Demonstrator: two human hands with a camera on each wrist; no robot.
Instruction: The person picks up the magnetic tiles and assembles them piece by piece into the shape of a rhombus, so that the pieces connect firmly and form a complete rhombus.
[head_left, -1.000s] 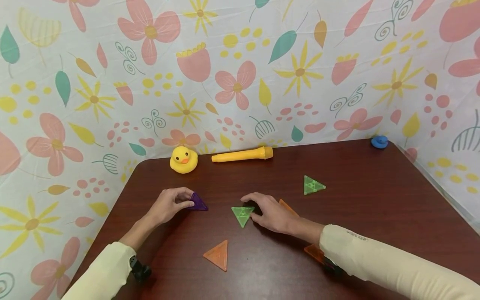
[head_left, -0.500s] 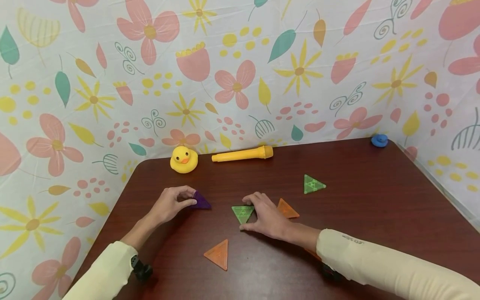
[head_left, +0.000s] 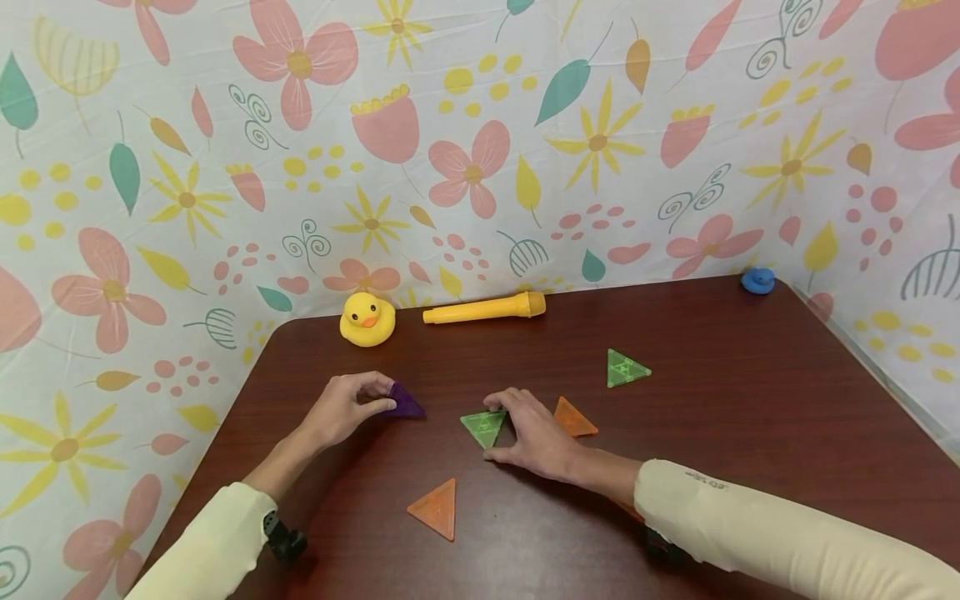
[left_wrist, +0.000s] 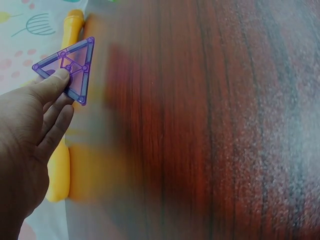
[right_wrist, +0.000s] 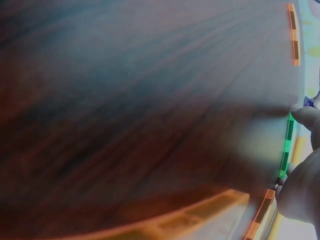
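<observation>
My left hand (head_left: 339,412) pinches a purple translucent triangular magnetic tile (head_left: 406,402) between thumb and fingers; in the left wrist view the purple tile (left_wrist: 78,68) shows its frame and inner ribs. To the right, my right hand (head_left: 534,437) holds a green triangular magnetic tile (head_left: 482,428) at two corners, the thumb at the near corner and a finger at the far right one. The right wrist view shows this green tile (right_wrist: 287,145) edge-on between the digits. Just behind the right hand lies an orange triangular tile (head_left: 573,418).
Another orange tile (head_left: 438,510) lies nearer the front, and one more is mostly hidden under the right sleeve (head_left: 697,504). A second green tile (head_left: 627,368) lies at back right. Along the back are a yellow duck (head_left: 367,321), a yellow toy microphone (head_left: 486,309) and a blue duck (head_left: 758,282).
My right hand has shifted its hold, the thumb moving to the green tile's near corner, and that tile has turned slightly. The purple tile has moved a little right with my left hand.
</observation>
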